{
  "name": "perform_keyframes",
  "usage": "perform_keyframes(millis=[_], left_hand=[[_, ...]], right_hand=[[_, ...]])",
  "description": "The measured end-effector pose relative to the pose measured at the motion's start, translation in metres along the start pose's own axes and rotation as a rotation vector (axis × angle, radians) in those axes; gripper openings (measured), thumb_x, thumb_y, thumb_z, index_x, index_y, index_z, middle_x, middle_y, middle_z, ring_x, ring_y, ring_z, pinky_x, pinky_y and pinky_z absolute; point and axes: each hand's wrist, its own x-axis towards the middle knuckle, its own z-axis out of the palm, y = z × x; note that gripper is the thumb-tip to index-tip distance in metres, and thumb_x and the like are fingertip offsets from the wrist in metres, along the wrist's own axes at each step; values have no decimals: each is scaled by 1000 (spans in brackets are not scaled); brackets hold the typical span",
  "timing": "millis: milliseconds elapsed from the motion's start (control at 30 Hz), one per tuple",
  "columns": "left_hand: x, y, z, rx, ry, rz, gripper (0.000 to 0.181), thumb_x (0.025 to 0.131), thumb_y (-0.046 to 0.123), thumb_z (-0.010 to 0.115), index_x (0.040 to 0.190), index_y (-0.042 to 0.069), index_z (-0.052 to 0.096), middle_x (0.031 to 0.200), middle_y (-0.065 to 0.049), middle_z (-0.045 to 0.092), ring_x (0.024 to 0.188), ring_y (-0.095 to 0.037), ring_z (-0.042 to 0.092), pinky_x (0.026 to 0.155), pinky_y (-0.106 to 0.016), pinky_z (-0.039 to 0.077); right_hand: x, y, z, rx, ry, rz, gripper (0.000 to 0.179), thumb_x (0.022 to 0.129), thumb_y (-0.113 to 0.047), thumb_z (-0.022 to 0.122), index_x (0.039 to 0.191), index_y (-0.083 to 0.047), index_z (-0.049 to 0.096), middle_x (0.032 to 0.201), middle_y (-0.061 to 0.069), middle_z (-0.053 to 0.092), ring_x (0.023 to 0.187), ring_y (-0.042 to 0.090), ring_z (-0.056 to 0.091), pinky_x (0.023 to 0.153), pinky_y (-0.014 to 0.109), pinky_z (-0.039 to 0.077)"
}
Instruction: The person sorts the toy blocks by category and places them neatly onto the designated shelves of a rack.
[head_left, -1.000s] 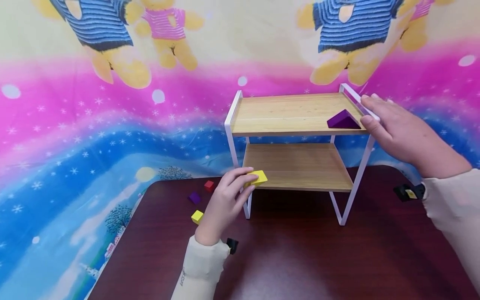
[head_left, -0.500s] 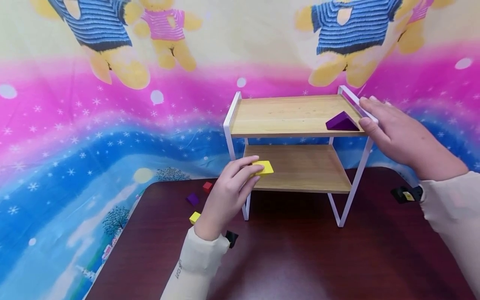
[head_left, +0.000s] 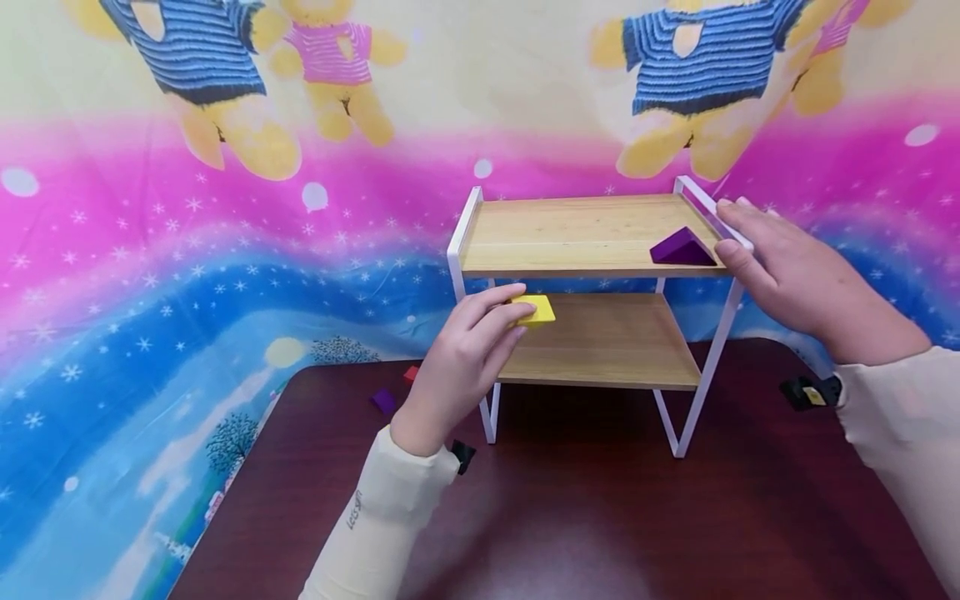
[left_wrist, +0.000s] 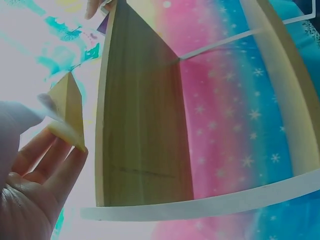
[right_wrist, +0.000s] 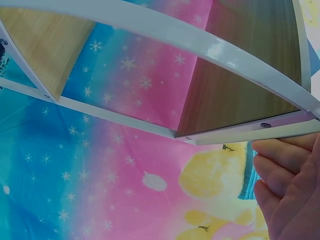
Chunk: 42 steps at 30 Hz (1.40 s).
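My left hand (head_left: 468,354) pinches a yellow triangular block (head_left: 538,309) between thumb and fingers, in front of the shelf rack's left side, a little below the top shelf's height. In the left wrist view the yellow wedge (left_wrist: 74,107) stands apart from the shelf board. My right hand (head_left: 802,271) touches the white right side rail (head_left: 712,208) with its fingers straight. Beside its thumb, a purple triangular block (head_left: 682,247) lies on the top shelf (head_left: 577,229) at the front right corner.
The two-tier rack stands on a dark red table (head_left: 585,517); its lower shelf (head_left: 600,342) is below the yellow block. On the table left of the rack are a purple block (head_left: 383,401) and a red block (head_left: 411,374). A printed curtain (head_left: 360,225) hangs behind.
My left hand has risen and moved slightly right with the yellow block. A second yellow block on the table is now hidden behind the left arm. My right hand stays at the rail.
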Motion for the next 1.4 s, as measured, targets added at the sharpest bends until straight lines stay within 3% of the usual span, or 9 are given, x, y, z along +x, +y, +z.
perform_keyframes(millis=[433,933,1400], left_hand=[[23,-3,-5,32,15,71,28,94,5,71,122,1,70,133,-17,63,121,-28,60,105,-29,48],[48,-3,1,23,18,65,26,98,5,66,123,0,69,137,-18,61,126,-27,57,107,-25,44],[66,-5,7,11,-28,45,26,100,7,62,125,0,68,140,-18,59,130,-27,55,109,-21,40]], right_hand=[[1,0,1,0,2,-1,65,109,-40,37,164,-19,10,167,22,10,152,47,7,102,82,24],[0,-1,1,5,2,3,64,109,-40,36,164,-20,10,167,21,9,152,46,7,103,82,22],[0,-1,1,-3,0,6,64,109,-41,36,164,-21,10,167,21,9,152,47,7,100,83,24]])
